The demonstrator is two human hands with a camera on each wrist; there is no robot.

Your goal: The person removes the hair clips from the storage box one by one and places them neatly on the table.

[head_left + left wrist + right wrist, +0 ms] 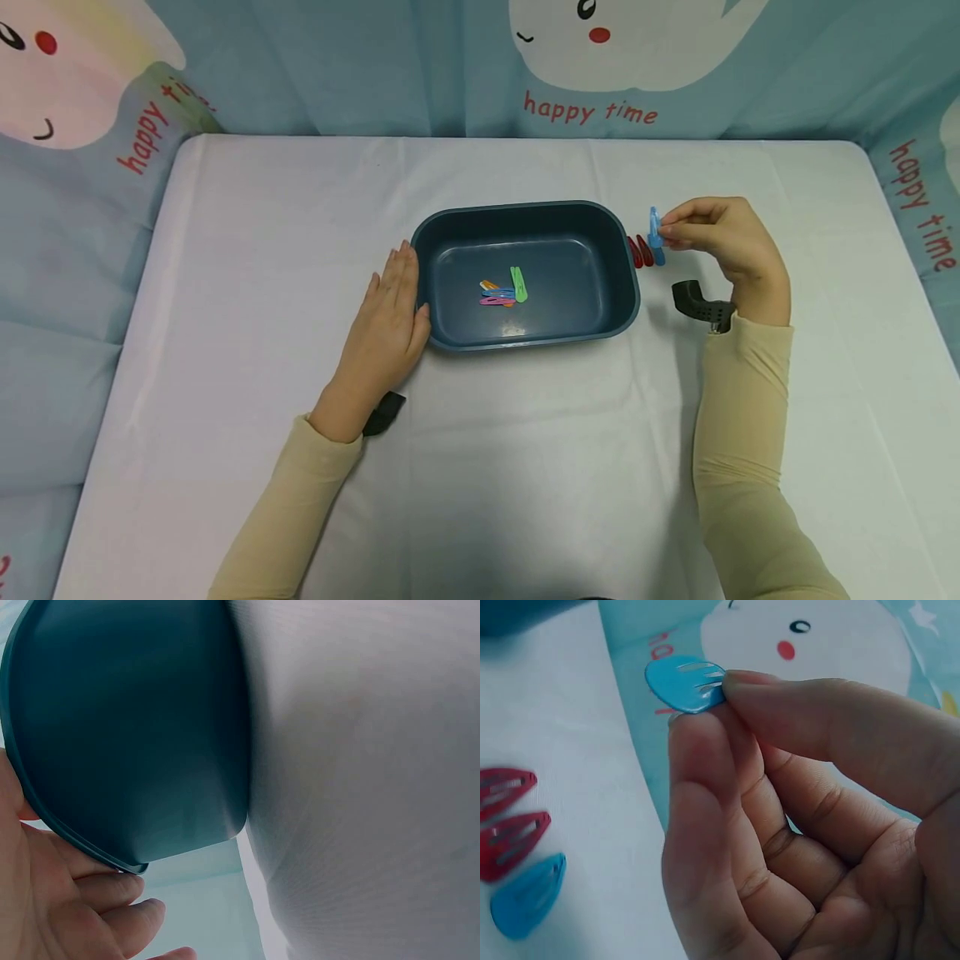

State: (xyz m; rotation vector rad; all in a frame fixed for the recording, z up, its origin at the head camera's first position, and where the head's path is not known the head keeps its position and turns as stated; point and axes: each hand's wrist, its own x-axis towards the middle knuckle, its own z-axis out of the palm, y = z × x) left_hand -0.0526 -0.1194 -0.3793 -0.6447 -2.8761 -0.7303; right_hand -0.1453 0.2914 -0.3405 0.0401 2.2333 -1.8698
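In the head view, we find the left hand (382, 325) straight-fingered against the tray (562, 287) and the right hand (727, 237) pinching a blue clip (655, 225) off the tray's right end; in the left wrist view, the left hand touches the rim (49, 820); in the right, thumb and fingertips (697, 754) grip the clip.

Observed blue fabric (360, 67) on three sides, printed with pale cartoon figures (645, 50), red "happy time" lettering (558, 107). Noted white tablecloth (262, 250), faintly creased.
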